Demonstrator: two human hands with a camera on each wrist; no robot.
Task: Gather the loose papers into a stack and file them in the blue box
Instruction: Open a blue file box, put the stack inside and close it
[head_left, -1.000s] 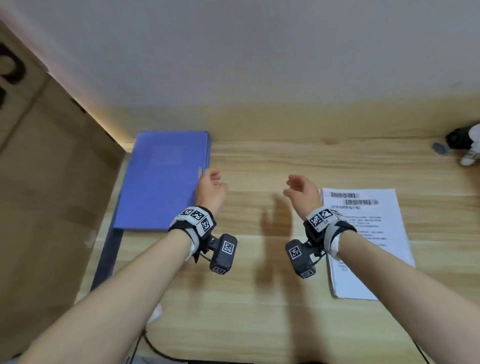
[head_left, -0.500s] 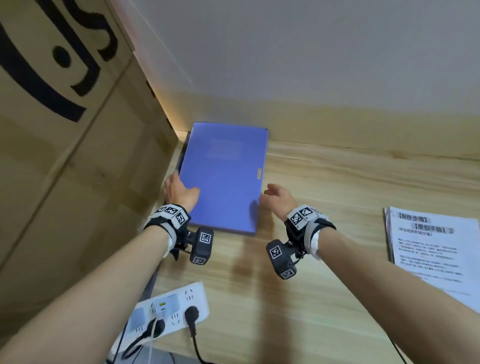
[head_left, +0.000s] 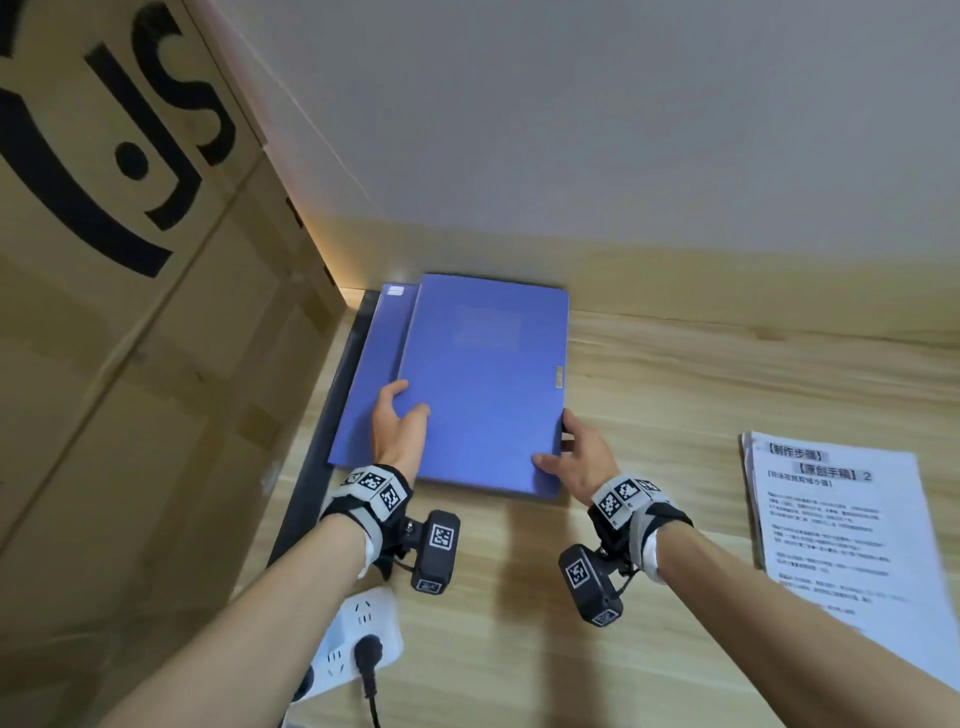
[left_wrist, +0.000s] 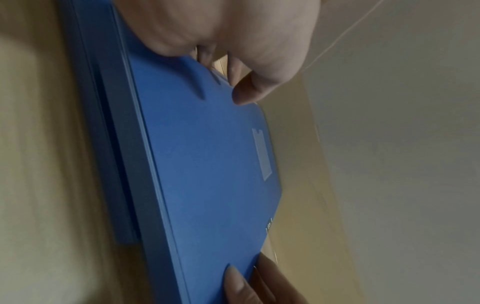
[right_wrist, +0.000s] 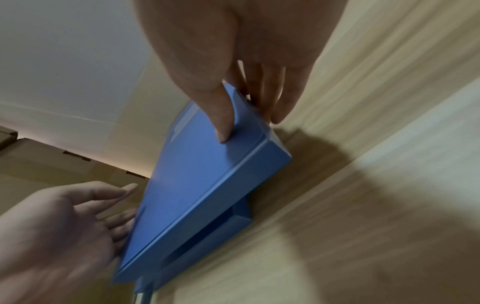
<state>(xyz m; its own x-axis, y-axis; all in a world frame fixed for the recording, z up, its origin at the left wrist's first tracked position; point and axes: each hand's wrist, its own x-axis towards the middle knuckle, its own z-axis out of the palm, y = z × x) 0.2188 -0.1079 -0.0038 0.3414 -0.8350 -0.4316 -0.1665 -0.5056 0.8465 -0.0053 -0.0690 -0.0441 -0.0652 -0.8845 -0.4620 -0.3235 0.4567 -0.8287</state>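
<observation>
As L hand (head_left: 397, 431) and R hand (head_left: 574, 462) grip blue box (head_left: 483, 384), carton (head_left: 130, 364) beside L, papers (head_left: 841, 519) R.

Both forearms are stretched forward. The left hand (head_left: 397, 431) is laid on the box's (head_left: 483, 384) left edge, thumb on top, fingers tucked beneath. The near right corner is pinched by the right hand (head_left: 576, 460), thumb above.

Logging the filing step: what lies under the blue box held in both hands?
A second blue layer shows beneath the blue box, jutting out left. Whether it is the box's base or another box, and any contents, is covered.
</observation>
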